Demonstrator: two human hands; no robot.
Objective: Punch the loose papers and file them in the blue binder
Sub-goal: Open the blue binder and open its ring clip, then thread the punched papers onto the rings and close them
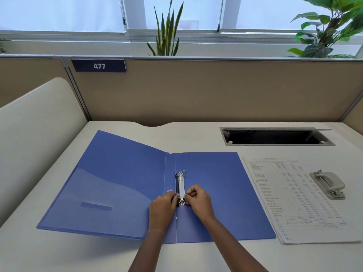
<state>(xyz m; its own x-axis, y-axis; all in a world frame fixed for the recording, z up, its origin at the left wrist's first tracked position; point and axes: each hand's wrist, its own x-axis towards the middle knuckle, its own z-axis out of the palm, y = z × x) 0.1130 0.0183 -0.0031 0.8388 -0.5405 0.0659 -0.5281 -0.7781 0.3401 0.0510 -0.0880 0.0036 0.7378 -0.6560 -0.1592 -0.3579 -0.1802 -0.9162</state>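
Fingertips [190,193] of your right hand [199,201] and of your left hand [164,205] curl in from either side. They pinch the near end of the silver metal ring mechanism [181,186] on the spine of the thin blue plastic binder [121,183]. That binder lies open and flat, front-centre on the white desk [196,134]. The far ring's two prongs stand apart.

Expect the mechanism to be stiff and springy, so keep your fingertips clear of the prong gaps in case it snaps. The covers look light and bendy and would likely skate on the smooth desk, so steady the binder at the spine, not at a flap.

Just right of the binder lies the stack of white printed loose papers [290,197]. The sheets should be limp and prone to slip over one another. Take them by a long edge and square them before punching. The grey two-hole punch [328,185] sits at the stack's right edge; you cannot tell whether it overlaps the sheets.

The only legible writing is "477", white on the dark blue plate [99,66] fixed to the beige partition. The sheets carry printed tables, with handwriting at the near end, all too small to read. No brand shows on the binder or the punch.
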